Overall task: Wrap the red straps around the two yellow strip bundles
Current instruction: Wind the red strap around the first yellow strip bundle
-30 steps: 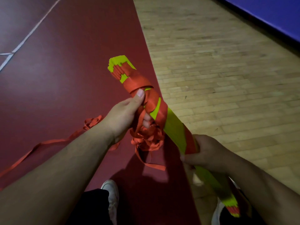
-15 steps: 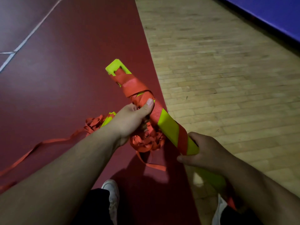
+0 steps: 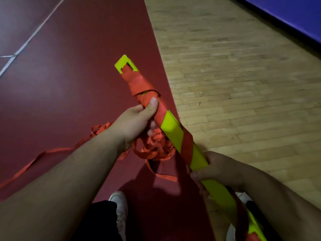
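A long yellow strip bundle [image 3: 171,131] runs diagonally from the upper middle to the lower right. Red strap [image 3: 142,86] is wound in several turns around its far part, and one more band crosses it near the middle. My left hand [image 3: 134,121] grips the wrapped part, thumb pressed on the red strap. My right hand [image 3: 218,171] holds the bundle lower down, fingers curled round it. Loose red strap [image 3: 154,146] hangs tangled under my left hand and trails off to the left across the floor.
A dark red mat [image 3: 78,75] covers the floor on the left, with white lines at its far left. Wooden floor [image 3: 234,84] lies to the right, and a blue wall pad [image 3: 295,14] runs along the top right. My white shoes [image 3: 119,204] show below.
The bundle has rotated, its far end now showing a flat yellow notched face. My left hand has slid slightly along the wrapped part; my right hand keeps its hold.
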